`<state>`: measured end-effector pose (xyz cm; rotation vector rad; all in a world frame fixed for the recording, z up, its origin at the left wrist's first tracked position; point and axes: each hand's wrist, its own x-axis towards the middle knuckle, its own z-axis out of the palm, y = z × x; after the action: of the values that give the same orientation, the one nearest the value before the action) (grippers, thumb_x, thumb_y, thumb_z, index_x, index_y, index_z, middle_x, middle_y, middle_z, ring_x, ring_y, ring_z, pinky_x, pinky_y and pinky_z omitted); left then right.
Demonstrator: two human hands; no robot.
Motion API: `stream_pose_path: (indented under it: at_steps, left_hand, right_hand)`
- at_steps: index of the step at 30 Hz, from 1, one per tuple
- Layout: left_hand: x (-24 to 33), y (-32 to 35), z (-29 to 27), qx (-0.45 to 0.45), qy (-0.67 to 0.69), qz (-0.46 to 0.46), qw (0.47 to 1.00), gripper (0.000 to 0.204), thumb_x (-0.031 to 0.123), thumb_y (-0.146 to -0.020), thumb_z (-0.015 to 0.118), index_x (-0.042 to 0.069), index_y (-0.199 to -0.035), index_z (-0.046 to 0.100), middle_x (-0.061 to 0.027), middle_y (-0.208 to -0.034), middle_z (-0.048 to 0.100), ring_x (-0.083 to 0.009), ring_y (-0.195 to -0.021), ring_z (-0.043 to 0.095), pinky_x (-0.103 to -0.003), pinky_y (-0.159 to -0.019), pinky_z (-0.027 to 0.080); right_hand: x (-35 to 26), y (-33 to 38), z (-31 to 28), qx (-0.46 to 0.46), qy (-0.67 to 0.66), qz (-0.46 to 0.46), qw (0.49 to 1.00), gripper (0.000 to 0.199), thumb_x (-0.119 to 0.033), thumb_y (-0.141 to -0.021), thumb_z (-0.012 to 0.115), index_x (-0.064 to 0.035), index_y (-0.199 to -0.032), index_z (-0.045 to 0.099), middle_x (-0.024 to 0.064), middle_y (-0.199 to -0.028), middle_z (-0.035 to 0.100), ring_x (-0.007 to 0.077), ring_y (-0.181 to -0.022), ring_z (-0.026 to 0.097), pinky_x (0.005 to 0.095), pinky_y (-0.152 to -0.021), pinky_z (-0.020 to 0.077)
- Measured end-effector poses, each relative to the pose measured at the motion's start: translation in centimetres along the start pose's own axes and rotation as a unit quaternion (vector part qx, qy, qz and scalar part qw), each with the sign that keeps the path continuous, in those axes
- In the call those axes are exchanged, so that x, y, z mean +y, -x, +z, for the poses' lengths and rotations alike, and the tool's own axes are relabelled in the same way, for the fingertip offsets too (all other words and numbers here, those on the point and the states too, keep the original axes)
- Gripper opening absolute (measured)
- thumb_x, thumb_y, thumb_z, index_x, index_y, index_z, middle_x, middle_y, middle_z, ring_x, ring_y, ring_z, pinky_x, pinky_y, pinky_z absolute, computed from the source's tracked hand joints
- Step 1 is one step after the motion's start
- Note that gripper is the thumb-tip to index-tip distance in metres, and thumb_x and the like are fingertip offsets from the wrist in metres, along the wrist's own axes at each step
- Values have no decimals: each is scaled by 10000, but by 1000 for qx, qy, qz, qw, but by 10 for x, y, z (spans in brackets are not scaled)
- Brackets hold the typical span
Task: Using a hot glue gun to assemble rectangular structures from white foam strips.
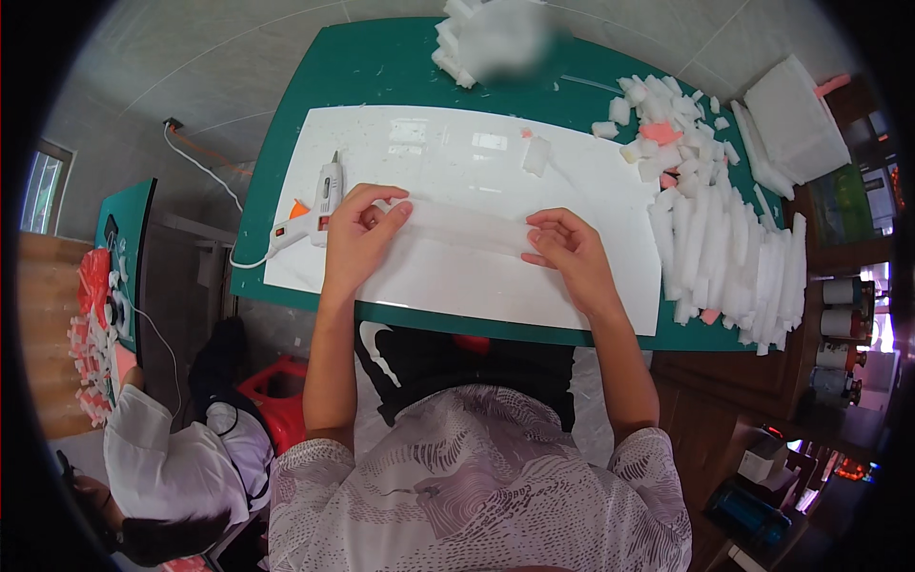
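A long white foam strip (465, 229) stretches between my two hands above the glossy white board (457, 296). Its left end is pinched between the thumb and fingers of my left hand (360, 234). My right hand (574, 259) grips the other end the same way. The strip blends with the board, so its lower edge is hard to make out. Just left of my left hand, a white hot glue gun (329, 195) lies on the board, its nozzle pointing away from me. A small white foam block (537, 155) rests beyond my right hand.
Many white foam strips (729, 253) are stacked at the right of the green table (381, 57), with loose white and pink chunks (662, 124) behind them. More foam (459, 43) stands at the far edge. A white cord (246, 264) hangs off the left. A co-worker (176, 458) sits lower left.
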<state>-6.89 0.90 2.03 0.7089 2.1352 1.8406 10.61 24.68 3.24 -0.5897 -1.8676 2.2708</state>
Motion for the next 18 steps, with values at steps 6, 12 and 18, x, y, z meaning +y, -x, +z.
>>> stream_pose_path:
  at_steps: [6, 12, 18]
  left_hand:
    - [-5, 3, -3, 5, 14, -8, 1000, 174, 56, -881, 757, 16, -1047, 727, -9, -985, 608, -18, -620, 449, -187, -555, 353]
    - [-13, 10, 8, 83, -63, 105, 989, 181, 38, -837, 789, 8, -992, 700, -55, -967, 663, -67, -629, 542, -205, -573, 433]
    - [-2, 18, 10, 90, -112, 106, 984, 257, 61, -808, 820, 14, -1042, 726, -89, -1039, 688, -107, -677, 626, -226, -621, 500]
  right_hand:
    - [1, -3, 4, -9, 4, 10, 1000, 217, -103, -964, 665, 16, -1140, 621, 85, -1064, 634, 141, -1011, 623, 322, -854, 601]
    - [7, -2, 0, 10, -6, 6, 1000, 180, -87, -964, 648, -13, -1127, 638, 29, -1048, 621, 100, -986, 611, 329, -869, 603]
    - [0, 1, 5, 15, 12, 9, 1000, 170, -95, -963, 645, -26, -1119, 645, 25, -1042, 603, 94, -944, 590, 328, -865, 602]
